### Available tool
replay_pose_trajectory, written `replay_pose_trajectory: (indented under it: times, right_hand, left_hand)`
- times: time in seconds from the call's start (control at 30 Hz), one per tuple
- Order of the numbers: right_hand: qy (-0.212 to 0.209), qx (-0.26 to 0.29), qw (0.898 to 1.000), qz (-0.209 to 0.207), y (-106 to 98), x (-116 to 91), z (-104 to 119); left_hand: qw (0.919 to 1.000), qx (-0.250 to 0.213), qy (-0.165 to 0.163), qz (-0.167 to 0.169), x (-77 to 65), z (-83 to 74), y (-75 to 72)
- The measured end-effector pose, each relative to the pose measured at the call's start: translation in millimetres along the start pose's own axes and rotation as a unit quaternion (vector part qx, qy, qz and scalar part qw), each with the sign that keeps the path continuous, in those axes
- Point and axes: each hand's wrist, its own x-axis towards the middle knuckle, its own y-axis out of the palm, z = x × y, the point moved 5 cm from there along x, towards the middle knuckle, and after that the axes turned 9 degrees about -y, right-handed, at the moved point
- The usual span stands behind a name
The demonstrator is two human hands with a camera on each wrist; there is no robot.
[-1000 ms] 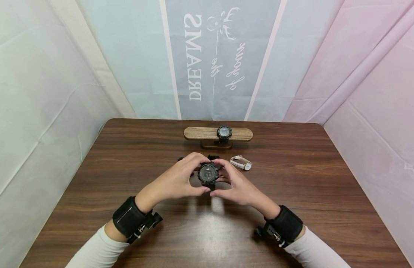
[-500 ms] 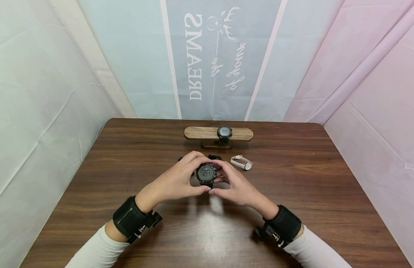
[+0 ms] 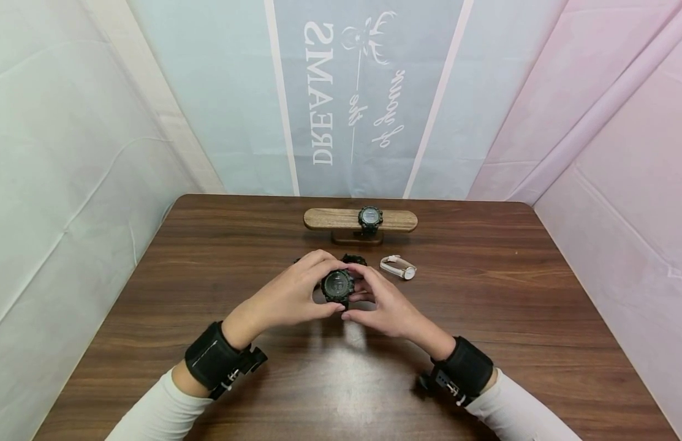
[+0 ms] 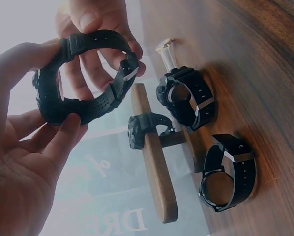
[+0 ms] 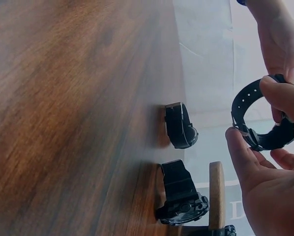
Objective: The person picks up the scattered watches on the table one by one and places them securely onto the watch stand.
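Observation:
A black digital watch (image 3: 337,285) is held up above the table between both hands, its dial facing up toward the head camera. My left hand (image 3: 288,297) grips the case, thumb on the near side and fingers on the far side. With thumb and fingers, my right hand (image 3: 393,306) holds the strap. In the left wrist view the strap (image 4: 95,42) forms a joined loop with its buckle toward the right hand. The right wrist view shows the punched strap holes (image 5: 243,102) and a right fingertip at the buckle.
Beyond the hands stands a wooden watch stand (image 3: 332,219) bearing another black watch (image 3: 371,217). A white-strapped watch (image 3: 398,268) lies to the right. Two more black watches lie behind the hands: one chunky (image 4: 189,96), one round-faced (image 4: 228,179). Fabric walls surround the table.
The held watch has shifted slightly left, and its dial has turned a little. My right hand has moved slightly left with it; my left hand has hardly moved.

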Motion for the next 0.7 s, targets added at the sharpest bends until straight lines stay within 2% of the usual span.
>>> replay_pose_trajectory:
  times: [0.23,0.47,0.7]
  right_hand:
    - [-0.006,0.01,1.0,0.002,-0.3,0.3,0.3]
    - [0.007,-0.012,1.0,-0.003,-6.5,0.5,2.4]
    - [0.019,-0.048,0.999,0.005,-14.8,3.7,36.2]
  left_hand:
    - [0.9999,0.009,-0.014,0.004,0.9,0.7,-2.6]
    - [0.9989,0.031,-0.035,0.002,0.8,5.7,-6.7]
    - [0.9981,0.032,-0.053,0.001,-0.2,13.7,-11.9]
